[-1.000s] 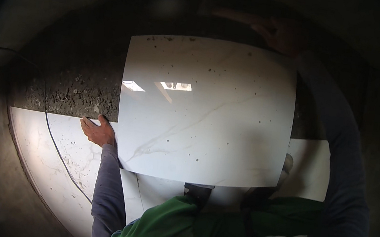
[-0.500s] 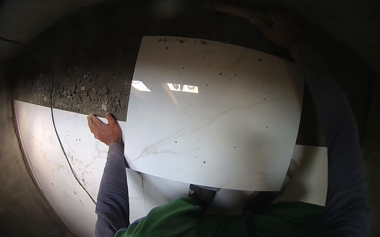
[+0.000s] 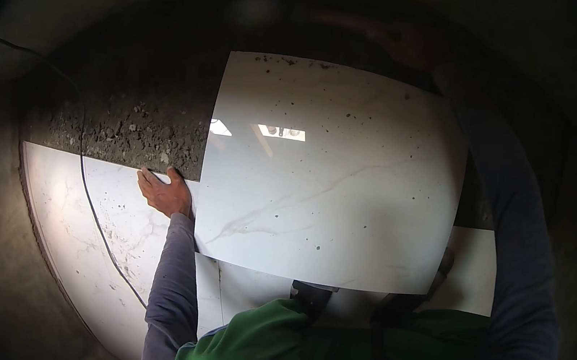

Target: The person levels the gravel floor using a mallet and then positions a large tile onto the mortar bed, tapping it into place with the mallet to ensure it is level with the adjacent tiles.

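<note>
A large white, grey-veined tile (image 3: 332,178) with dark specks lies in front of me, its near edge overlapping the paler floor around my feet. Against its left side rests my left hand (image 3: 165,194), fingers spread and palm down at the edge of a white floor tile (image 3: 117,208); it holds nothing. Beyond the big tile's far right corner my right hand (image 3: 415,45) is stretched out in deep shadow. From it a dim, reddish, long shape points left toward a pale round blur (image 3: 256,7); whether that shape is a finger or something gripped cannot be made out.
Rough dark mortar (image 3: 138,131) spreads beyond and left of the tile. A thin black cable (image 3: 91,209) crosses the left floor tiles. My dark shoes (image 3: 310,296) stand at the tile's near edge. Another white tile (image 3: 473,270) shows at right, partly under my right arm.
In the view the tile and my left hand sit slightly farther right, and my right hand slightly farther left. My left hand stays beside the tile.
</note>
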Available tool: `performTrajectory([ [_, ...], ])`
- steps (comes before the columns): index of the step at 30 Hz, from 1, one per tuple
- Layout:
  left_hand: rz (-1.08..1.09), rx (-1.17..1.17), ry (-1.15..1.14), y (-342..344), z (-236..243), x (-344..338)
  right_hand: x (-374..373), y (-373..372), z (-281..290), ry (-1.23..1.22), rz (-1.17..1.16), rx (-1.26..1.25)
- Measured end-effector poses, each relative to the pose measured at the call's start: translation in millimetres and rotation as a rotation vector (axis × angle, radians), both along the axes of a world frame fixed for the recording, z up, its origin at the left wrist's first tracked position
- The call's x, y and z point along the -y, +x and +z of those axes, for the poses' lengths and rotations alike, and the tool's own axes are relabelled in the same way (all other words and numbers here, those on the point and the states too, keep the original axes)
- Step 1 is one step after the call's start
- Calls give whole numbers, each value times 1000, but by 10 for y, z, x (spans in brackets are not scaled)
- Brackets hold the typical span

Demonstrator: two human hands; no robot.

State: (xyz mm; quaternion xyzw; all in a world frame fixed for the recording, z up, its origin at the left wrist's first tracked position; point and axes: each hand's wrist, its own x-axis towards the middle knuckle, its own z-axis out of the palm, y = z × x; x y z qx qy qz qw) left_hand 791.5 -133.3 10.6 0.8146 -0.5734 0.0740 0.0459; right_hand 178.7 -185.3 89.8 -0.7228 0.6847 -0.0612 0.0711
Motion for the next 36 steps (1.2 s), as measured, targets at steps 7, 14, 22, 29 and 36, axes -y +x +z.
performTrajectory([
  [7,-7,-23,2,16,-24,0,171,248,8,3,29,-32],
  [14,-12,-25,-28,-7,8,-6,315,265,53,-11,-25,161],
  [22,8,-37,6,-39,32,6,354,276,12,22,19,86],
  [29,2,-18,-12,-3,5,7,289,387,-12,-22,-96,204],
  [36,35,-30,-3,-29,28,12,549,647,52,-13,41,249],
])
